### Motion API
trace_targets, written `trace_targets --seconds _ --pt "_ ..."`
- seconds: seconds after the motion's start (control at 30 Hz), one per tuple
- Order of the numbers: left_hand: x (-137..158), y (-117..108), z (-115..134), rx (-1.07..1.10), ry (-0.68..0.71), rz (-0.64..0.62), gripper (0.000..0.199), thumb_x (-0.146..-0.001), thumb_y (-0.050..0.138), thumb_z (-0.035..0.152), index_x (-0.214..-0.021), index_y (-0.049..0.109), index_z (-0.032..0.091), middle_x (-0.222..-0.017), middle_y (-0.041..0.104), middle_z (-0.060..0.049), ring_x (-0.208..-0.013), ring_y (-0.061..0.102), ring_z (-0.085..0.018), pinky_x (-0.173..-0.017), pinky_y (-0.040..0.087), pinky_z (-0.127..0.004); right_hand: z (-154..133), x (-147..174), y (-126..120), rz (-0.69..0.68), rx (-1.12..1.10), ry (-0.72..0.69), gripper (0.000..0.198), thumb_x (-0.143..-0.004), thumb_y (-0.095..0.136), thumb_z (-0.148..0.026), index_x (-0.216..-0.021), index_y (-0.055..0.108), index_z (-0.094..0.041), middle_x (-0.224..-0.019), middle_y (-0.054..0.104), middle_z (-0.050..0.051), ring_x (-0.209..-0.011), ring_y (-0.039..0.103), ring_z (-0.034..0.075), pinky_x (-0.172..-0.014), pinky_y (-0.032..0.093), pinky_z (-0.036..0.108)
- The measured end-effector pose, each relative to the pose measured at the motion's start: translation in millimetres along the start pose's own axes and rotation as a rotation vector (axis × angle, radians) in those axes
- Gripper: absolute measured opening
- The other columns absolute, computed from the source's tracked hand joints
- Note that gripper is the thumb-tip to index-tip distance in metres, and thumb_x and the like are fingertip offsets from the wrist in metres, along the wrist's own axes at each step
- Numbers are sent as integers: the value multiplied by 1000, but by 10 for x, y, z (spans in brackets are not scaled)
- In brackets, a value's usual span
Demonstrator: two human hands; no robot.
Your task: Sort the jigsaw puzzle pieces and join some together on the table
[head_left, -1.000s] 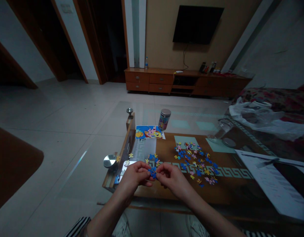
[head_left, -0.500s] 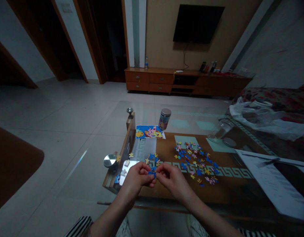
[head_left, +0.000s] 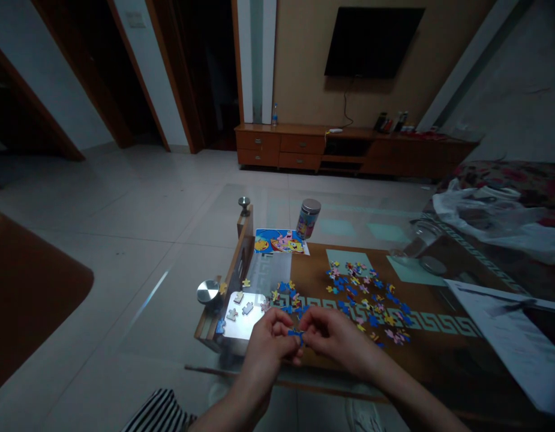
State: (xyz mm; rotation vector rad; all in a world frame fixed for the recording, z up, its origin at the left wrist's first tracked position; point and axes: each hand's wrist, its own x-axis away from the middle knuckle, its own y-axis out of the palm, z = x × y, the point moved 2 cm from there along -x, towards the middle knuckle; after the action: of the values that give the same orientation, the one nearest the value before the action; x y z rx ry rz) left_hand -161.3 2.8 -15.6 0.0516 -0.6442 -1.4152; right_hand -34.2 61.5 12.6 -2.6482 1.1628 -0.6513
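My left hand (head_left: 274, 339) and my right hand (head_left: 333, 336) meet over the near part of the glass table, fingers closed on small blue jigsaw pieces (head_left: 296, 333) between them. Whether those pieces are joined is hidden by my fingertips. Just beyond my hands lies a small cluster of jigsaw pieces (head_left: 286, 289), blue, yellow and pink. To the right spreads a loose heap of jigsaw pieces (head_left: 365, 294). Left of my left hand, several pieces rest on and around a white sheet (head_left: 243, 327). A cartoon picture card (head_left: 281, 241) lies farther back.
A printed tin (head_left: 308, 219) stands beside the card. At right are a clear jar (head_left: 421, 240) on its side, a round lid (head_left: 432, 266), papers (head_left: 497, 336) with a dark object, and a plastic bag (head_left: 488, 216). Round metal table supports (head_left: 208, 291) are at left.
My hands have drawn slightly nearer to me and away from the small cluster, still holding the blue pieces. The whole view has shifted a little, uncovering more of the white sheet.
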Motion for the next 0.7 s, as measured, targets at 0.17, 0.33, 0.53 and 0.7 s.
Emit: trace_targets --seconds 0.17,0.33,0.53,0.7 --pt "35 62 -67 10 9 51 26 -59 65 23 -75 44 18 -55 54 5 -50 54 -10 -48 44 -21 70 27 -63 -23 14 33 10 -72 57 -7 -72 57 -18 -59 54 -3 -54 48 10 -49 33 21" --pt "19 63 -78 -11 -13 41 33 -53 68 29 -71 42 19 -53 54 4 -46 53 -11 -47 42 -23 127 -4 -67 -4 35 -10 7 -72 59 -11 -71 58 -18 -61 56 -2 -57 48 11 -51 33 22" --pt "10 -68 -39 -121 1 49 27 -62 61 30 -76 39 20 -56 53 5 -46 51 -12 -49 42 -25 44 -133 43 5 64 -43 10 -71 60 -9 -67 58 -18 -58 54 -3 -56 47 11 -51 33 22" --pt "180 -320 277 -745 314 282 19 -71 57 24 -89 51 19 -89 55 -3 -67 53 -15 -65 42 -30 62 -230 229 -28 23 -26 12 -72 59 -6 -66 57 -17 -56 53 -4 -53 48 10 -50 34 21"
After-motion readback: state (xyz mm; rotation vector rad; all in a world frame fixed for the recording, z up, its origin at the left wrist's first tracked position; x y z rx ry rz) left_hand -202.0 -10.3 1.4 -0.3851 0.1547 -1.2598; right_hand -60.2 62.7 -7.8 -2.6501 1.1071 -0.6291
